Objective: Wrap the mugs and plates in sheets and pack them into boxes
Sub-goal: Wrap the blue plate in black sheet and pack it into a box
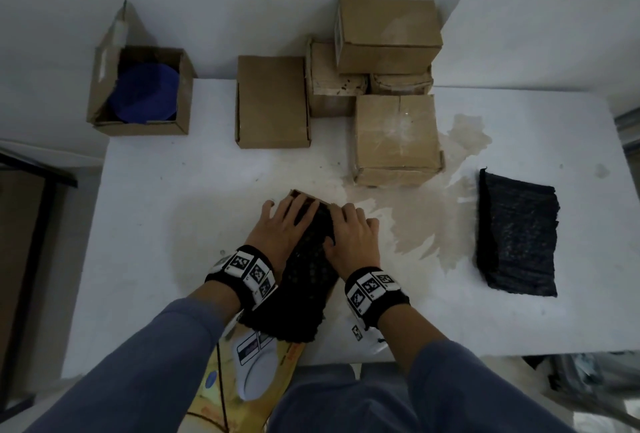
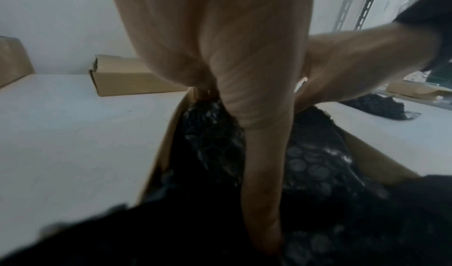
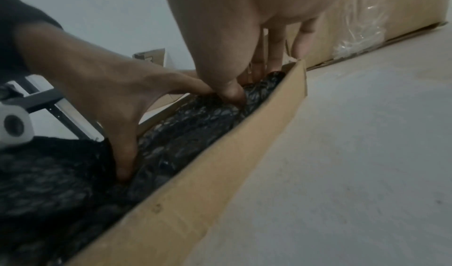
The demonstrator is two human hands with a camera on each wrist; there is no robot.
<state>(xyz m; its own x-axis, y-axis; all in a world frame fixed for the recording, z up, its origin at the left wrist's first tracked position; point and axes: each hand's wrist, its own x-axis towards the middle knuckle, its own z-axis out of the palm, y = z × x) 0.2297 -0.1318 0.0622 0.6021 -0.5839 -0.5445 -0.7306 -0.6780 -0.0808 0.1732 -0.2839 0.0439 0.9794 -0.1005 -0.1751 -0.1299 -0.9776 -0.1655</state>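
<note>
A shallow cardboard box [image 1: 304, 196] lies at the front middle of the white table [image 1: 156, 259]. A bundle wrapped in black bubble sheet [image 1: 306, 280] fills it and sticks out over its near end. My left hand [image 1: 281, 225] lies flat on the bundle's left side, fingers spread toward the far end. My right hand [image 1: 350, 232] presses on the right side, thumb dug into the wrap. In the left wrist view my left thumb [image 2: 264, 202] pushes into the sheet [image 2: 318, 173]. The right wrist view shows my right hand [image 3: 244, 28] pushing the wrap [image 3: 195, 131] down inside the box wall [image 3: 220, 164]. What is wrapped is hidden.
An open box holding a blue item [image 1: 143, 93] stands at the back left. A closed flat box [image 1: 272, 102] and several stacked boxes [image 1: 388, 34] line the back wall. A pile of black sheets [image 1: 517, 235] lies at the right. A yellow bag [image 1: 242, 394] sits below the table's front edge.
</note>
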